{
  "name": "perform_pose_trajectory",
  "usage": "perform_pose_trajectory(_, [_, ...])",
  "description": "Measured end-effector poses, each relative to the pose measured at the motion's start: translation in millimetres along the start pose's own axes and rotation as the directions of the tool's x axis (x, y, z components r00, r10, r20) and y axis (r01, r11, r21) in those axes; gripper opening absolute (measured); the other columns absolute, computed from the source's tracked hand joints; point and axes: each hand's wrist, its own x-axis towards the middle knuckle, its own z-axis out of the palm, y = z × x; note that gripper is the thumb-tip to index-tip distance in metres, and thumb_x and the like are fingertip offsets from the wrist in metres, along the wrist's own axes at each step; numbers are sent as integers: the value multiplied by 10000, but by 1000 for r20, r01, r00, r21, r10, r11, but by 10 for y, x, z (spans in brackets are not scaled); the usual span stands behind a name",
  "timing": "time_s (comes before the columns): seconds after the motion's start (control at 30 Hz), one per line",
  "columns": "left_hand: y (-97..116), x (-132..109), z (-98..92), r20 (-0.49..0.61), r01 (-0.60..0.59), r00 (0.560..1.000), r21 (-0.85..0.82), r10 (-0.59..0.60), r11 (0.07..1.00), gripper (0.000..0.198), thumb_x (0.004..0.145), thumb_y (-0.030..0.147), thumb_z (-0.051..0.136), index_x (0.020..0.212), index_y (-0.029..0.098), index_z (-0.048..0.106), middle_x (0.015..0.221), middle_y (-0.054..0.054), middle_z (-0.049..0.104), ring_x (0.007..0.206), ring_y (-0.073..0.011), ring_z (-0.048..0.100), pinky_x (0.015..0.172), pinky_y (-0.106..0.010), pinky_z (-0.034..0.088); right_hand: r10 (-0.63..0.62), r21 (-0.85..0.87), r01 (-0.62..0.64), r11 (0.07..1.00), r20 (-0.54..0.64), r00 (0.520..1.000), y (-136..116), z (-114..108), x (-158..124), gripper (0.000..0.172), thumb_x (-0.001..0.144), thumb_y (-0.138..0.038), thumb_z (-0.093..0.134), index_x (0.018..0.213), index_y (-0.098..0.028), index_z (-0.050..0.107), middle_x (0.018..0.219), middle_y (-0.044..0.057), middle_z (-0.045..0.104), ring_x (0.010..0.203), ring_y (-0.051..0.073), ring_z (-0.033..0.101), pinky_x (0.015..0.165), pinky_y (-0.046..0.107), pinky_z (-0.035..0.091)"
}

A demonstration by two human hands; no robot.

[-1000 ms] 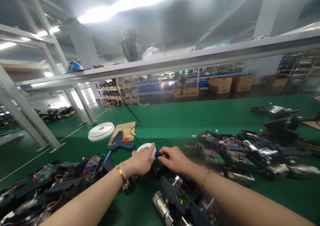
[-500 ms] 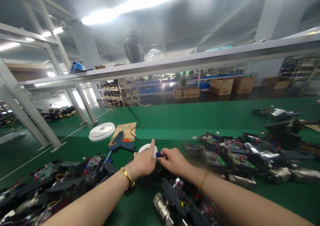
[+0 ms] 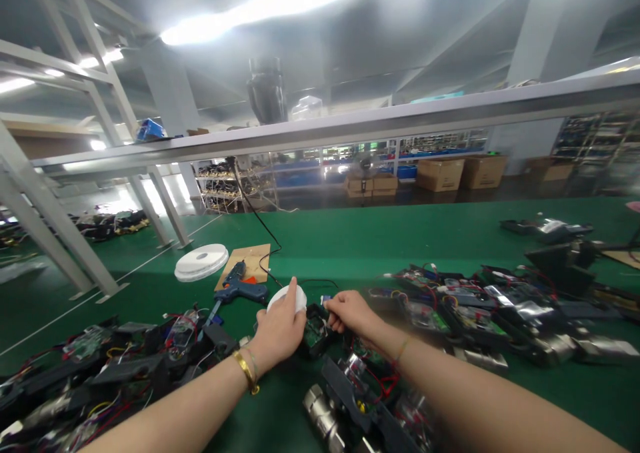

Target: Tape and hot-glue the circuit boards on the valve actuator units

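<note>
My left hand [image 3: 281, 323] grips a small white reel [image 3: 276, 298], its index finger stretched over the top. My right hand [image 3: 350, 311] pinches a small blue-and-white piece [image 3: 326, 300], too small to name exactly. Between and below the hands lies a black housing with a green circuit board [image 3: 315, 333], partly hidden by the left hand. Nearer to me rests another black housing [image 3: 345, 393] with red wires and a shiny metal fitting [image 3: 323, 409].
A blue glue gun [image 3: 243, 291] lies beside cardboard [image 3: 250, 261] and a large white reel [image 3: 201, 261]. Opened black units with wires crowd the left [image 3: 135, 366] and right [image 3: 460, 299] of the green bench [image 3: 350, 239]. A shelf beam [image 3: 320, 125] crosses above.
My left hand and the white reel have shifted left. My right hand has drawn the small blue piece away from the reel, leaving a gap where the circuit board shows.
</note>
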Motion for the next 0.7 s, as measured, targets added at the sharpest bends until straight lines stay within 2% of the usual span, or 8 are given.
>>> perform_pose_trajectory(0.17, [-132,-6,-43,48,-47,998,-17,48,999,692,923,330,286,1558,164,68,1476,-166,461,1350,-325,441,1074,-585,337,-44,65,43,997,17,999,-6,-49,-15,241,996,-355,575,932,-129,629,780,-14,630,606,94,591,573,235,529])
perform_pose_trajectory(0.43, [-196,18,-99,86,-105,991,-24,107,994,707,924,360,262,1556,129,49,1458,-185,472,1328,-327,461,1064,-562,361,-220,57,217,974,57,974,56,-80,-1,224,973,-264,593,787,-140,575,672,-52,534,585,92,540,540,210,460])
perform_pose_trajectory(0.6, [-209,8,-135,92,-181,980,18,179,983,707,919,342,281,1555,119,65,1437,-187,490,1324,-329,454,1067,-574,347,-334,-92,345,934,120,935,64,-89,38,157,994,-206,470,969,-139,610,825,20,674,724,137,631,659,259,499])
perform_pose_trajectory(0.7, [-227,30,-129,95,-207,975,42,202,977,707,917,334,287,1555,117,70,1425,-187,499,1307,-332,466,1062,-578,350,-427,-279,459,843,170,888,19,-133,39,150,928,-165,525,992,-154,660,890,57,713,830,182,632,763,297,473])
